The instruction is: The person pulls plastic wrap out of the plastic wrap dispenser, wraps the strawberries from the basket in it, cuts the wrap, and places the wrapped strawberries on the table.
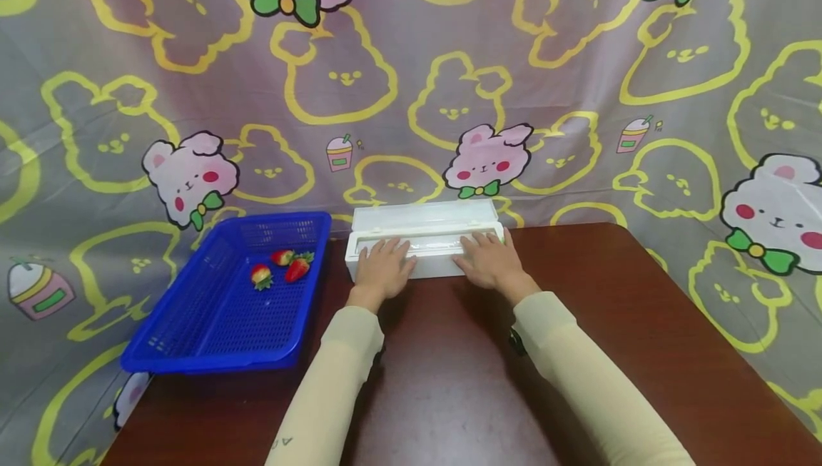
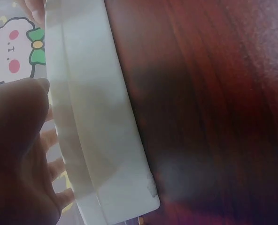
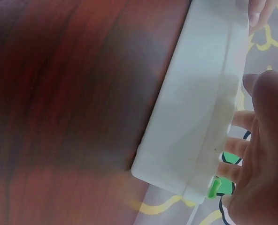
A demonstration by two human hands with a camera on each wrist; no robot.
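Note:
A long white box (image 1: pixel 424 266), which looks like a cling film dispenser, sits at the table's back edge. Its lid (image 1: pixel 424 215) is raised behind it, and a shiny clear strip shows inside. On the left end of the box my left hand (image 1: pixel 384 266) rests, fingers stretched forward over the front rim. My right hand (image 1: pixel 491 260) lies likewise over the right end. In both wrist views the fingers reach past the top edge of the box, thumbs near its front. A small green piece (image 3: pixel 214 187) shows at the box's right end.
A blue plastic basket (image 1: pixel 218 360) stands to the left, with three strawberries (image 1: pixel 297 270) in its far part. Dark reddish-brown wooden table (image 1: pixel 443 394) extends in front of the box. A patterned cloth (image 1: pixel 398 130) hangs right behind the table.

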